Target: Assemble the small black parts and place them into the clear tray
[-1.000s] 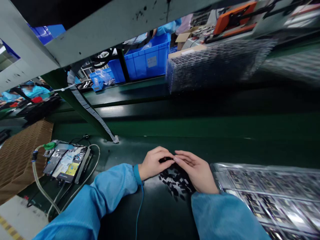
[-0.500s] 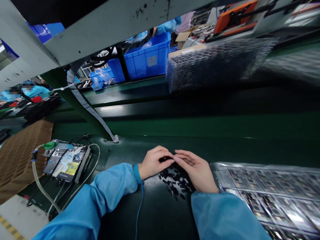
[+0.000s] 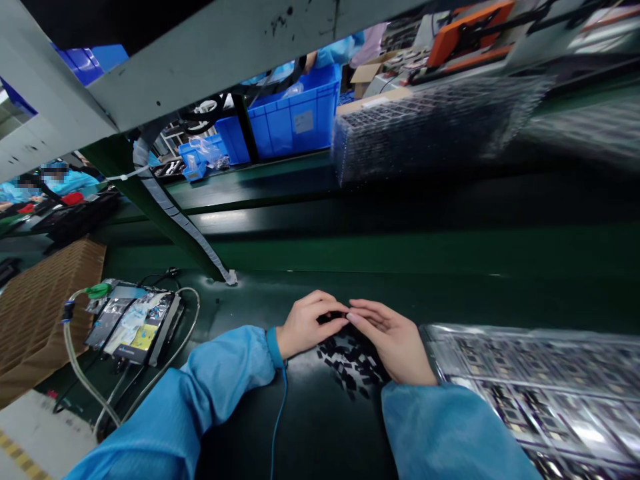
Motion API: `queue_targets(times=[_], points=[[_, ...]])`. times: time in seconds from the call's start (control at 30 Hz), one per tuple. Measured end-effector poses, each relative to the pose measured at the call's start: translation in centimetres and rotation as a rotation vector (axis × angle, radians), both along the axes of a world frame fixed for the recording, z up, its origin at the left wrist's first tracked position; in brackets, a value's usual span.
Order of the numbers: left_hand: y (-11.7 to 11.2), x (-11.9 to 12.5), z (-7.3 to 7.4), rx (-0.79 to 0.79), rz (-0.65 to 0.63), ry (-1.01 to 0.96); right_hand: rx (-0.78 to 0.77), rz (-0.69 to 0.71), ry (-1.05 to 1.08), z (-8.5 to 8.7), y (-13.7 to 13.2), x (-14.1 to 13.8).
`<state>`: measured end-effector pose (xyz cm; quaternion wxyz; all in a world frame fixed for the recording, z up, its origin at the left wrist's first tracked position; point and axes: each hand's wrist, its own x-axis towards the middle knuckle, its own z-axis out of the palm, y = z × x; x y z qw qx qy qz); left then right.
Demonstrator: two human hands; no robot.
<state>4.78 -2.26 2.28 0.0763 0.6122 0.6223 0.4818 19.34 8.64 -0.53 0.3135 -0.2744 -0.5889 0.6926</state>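
Pile of small black pieces (image 3: 354,368) sits loose on the dark surface (image 3: 325,433), left hand (image 3: 309,325) at its far-left edge and right hand (image 3: 395,340) at its right edge, partly covering it. Both hands half-curled, fingertips brought together over the pile's far end; can't tell if a piece is pinched between them, too small. Clear plastic tray (image 3: 500,332) of circuit boards right of the pile, blue cord (image 3: 277,427) just left, taped-up device (image 3: 143,327) with hoses well left.

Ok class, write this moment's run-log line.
left bare hand, right bare hand: fingertips together | grasp: unclear | small flat black pieces: scattered by hands | clear plastic tray: beside right hand
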Motion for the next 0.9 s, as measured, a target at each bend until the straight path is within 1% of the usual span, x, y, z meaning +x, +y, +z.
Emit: queue_targets(times=[0.23, 0.9], points=[[0.04, 0.05, 0.0, 0.026, 0.012, 0.007, -0.023, 0.011, 0.008, 0.15, -0.07, 0.0], [0.05, 0.06, -0.25, 0.001, 0.022, -0.008, 0.003, -0.029, 0.013, 0.95, -0.28, -0.08]])
